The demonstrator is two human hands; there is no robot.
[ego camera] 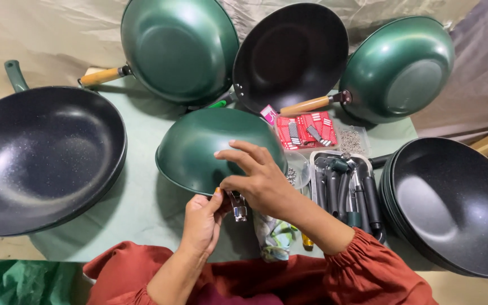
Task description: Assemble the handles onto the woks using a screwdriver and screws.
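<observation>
Near the middle of the frame, both hands are working on the overturned green wok [210, 148]: the right hand [260, 179] is steadying its slick, stiff, probably hefty rim while the left hand [203, 221] is pinching the small metal bracket [238, 208] there.

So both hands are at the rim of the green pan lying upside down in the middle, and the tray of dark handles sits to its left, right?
Not quite. In the head view the tray of dark handles sits to the right of the green pan, not left. Both the left hand and right hand are at its rim, by a small metal bracket.
</observation>
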